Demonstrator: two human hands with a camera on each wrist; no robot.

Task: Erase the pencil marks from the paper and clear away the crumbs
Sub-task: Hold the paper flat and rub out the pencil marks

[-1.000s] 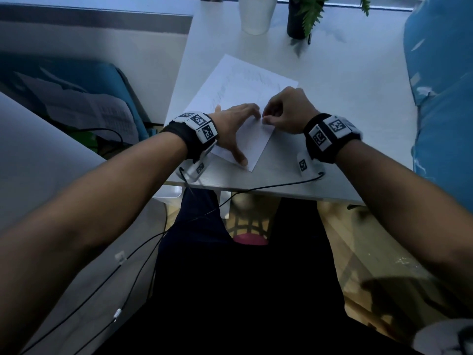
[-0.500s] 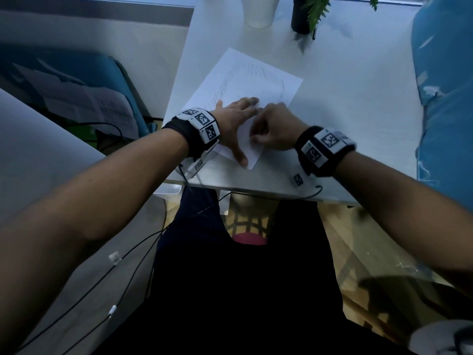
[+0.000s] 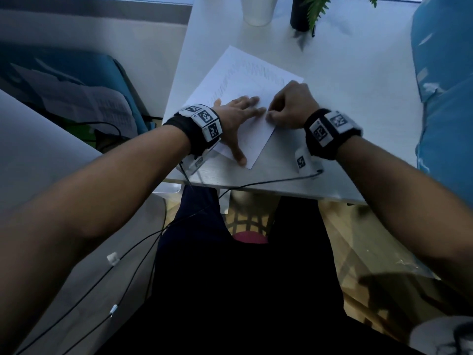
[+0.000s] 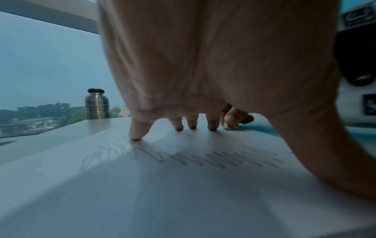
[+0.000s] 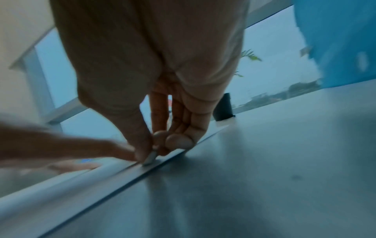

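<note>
- Head view: the paper (image 3: 245, 80) lies askew on the white table (image 3: 345, 103), with pencil marks (image 3: 253, 73) zigzagging across its far part, beyond both hands.
- Right wrist view: a small pale eraser (image 5: 150, 159) is pinched between the thumb and curled fingers of the right hand (image 3: 290, 106), its lower end touching the paper close to the sheet's right edge.
- The left hand (image 3: 236, 116) lies flat just left of that pinch, fingers straight and spread, fingertips (image 4: 135, 136) pressing the sheet; it holds nothing.
- More pencil scribbles run under the left palm in the left wrist view.
- Beyond the hands, at the table's far edge, stand a white cup (image 3: 258, 8) and a dark plant pot (image 3: 300, 14).
- A steel bottle (image 4: 97, 103) stands farther to the left by the window.
</note>
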